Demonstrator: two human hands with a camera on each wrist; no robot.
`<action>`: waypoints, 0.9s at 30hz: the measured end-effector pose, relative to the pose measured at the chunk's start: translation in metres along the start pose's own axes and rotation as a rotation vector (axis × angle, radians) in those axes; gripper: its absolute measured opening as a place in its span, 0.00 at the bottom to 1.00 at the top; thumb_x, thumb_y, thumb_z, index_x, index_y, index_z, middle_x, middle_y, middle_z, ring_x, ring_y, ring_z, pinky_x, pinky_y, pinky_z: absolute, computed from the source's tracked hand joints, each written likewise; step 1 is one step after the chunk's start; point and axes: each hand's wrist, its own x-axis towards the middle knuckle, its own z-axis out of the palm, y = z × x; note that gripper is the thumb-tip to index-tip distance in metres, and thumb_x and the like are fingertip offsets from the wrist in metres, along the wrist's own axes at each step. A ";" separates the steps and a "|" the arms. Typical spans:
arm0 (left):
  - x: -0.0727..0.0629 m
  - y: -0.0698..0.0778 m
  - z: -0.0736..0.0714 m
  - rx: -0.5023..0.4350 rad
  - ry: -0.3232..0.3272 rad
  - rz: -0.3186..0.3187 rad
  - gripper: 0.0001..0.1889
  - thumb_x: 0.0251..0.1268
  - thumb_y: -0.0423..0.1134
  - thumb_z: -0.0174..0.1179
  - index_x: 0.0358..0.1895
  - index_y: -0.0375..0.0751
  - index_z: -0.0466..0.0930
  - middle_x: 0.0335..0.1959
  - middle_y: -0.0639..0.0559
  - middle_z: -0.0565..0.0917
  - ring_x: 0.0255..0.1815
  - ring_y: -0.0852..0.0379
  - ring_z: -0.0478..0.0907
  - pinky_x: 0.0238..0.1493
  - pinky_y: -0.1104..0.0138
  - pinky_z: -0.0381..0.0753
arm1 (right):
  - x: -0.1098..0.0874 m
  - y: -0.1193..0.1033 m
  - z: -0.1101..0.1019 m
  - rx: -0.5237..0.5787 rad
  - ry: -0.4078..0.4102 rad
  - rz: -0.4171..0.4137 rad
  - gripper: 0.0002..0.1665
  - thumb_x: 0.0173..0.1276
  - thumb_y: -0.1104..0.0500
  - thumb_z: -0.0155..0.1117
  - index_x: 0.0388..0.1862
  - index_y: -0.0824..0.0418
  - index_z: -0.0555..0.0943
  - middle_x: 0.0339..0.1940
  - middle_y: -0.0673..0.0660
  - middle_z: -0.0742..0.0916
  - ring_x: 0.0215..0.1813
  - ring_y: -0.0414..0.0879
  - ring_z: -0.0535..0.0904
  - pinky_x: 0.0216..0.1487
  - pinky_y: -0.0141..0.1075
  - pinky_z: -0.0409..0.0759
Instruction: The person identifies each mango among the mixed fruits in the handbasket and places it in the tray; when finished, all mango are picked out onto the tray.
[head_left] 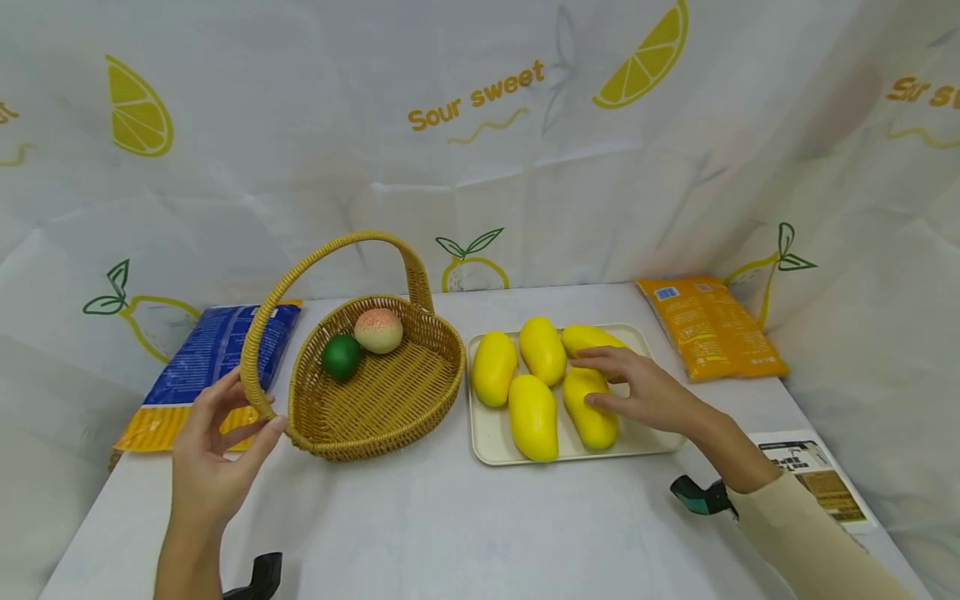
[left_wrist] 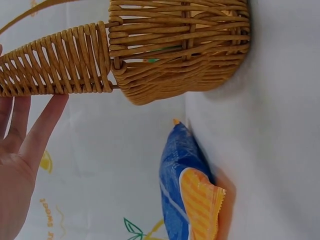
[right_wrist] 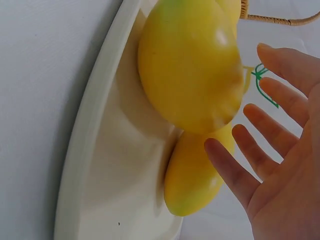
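Note:
My left hand [head_left: 217,454] holds the wicker basket [head_left: 375,446] by the lower left end of its arched handle [head_left: 258,342]. In the left wrist view, straight fingers [left_wrist: 45,125] touch the edge of the handle. Inside the basket are a peach [head_left: 378,331] and a dark green round fruit [head_left: 341,358]. My right hand [head_left: 637,387] hovers with spread fingers over the front right mango [head_left: 591,417], gripping nothing. Several yellow mangoes lie on a cream tray [head_left: 652,446]; the right wrist view shows the fingertips apart from the nearest mango [right_wrist: 190,65].
A blue and orange bag [head_left: 217,350] lies behind my left hand, left of the basket. At the back right is an orange packet [head_left: 712,329]. A printed card [head_left: 821,483] lies under my right forearm. A white printed curtain [head_left: 322,150] hangs behind the table.

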 end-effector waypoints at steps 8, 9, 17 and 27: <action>0.002 0.002 0.002 0.033 0.020 0.017 0.44 0.49 0.16 0.67 0.74 0.37 0.67 0.54 0.72 0.76 0.55 0.73 0.77 0.50 0.88 0.78 | -0.003 -0.006 -0.009 -0.076 0.068 0.022 0.29 0.69 0.50 0.71 0.67 0.55 0.80 0.70 0.61 0.80 0.71 0.63 0.73 0.66 0.67 0.76; 0.004 0.002 0.003 0.029 0.025 0.035 0.44 0.48 0.16 0.67 0.74 0.36 0.66 0.55 0.72 0.75 0.56 0.72 0.76 0.52 0.88 0.78 | -0.003 -0.007 -0.010 -0.088 0.076 0.025 0.29 0.69 0.50 0.71 0.67 0.55 0.80 0.70 0.61 0.80 0.71 0.63 0.73 0.66 0.67 0.76; 0.033 0.016 0.003 0.082 0.054 0.209 0.39 0.54 0.33 0.71 0.72 0.32 0.68 0.66 0.63 0.73 0.69 0.66 0.70 0.69 0.83 0.69 | 0.002 -0.012 -0.020 -0.175 0.112 0.022 0.34 0.66 0.46 0.73 0.69 0.55 0.78 0.76 0.60 0.73 0.75 0.62 0.67 0.68 0.71 0.71; 0.065 0.066 0.030 0.277 0.161 0.527 0.44 0.61 0.74 0.58 0.64 0.38 0.76 0.68 0.34 0.74 0.73 0.37 0.66 0.80 0.45 0.60 | 0.012 -0.023 -0.031 -0.258 0.205 -0.069 0.47 0.60 0.46 0.78 0.77 0.46 0.69 0.83 0.61 0.64 0.79 0.66 0.62 0.70 0.75 0.66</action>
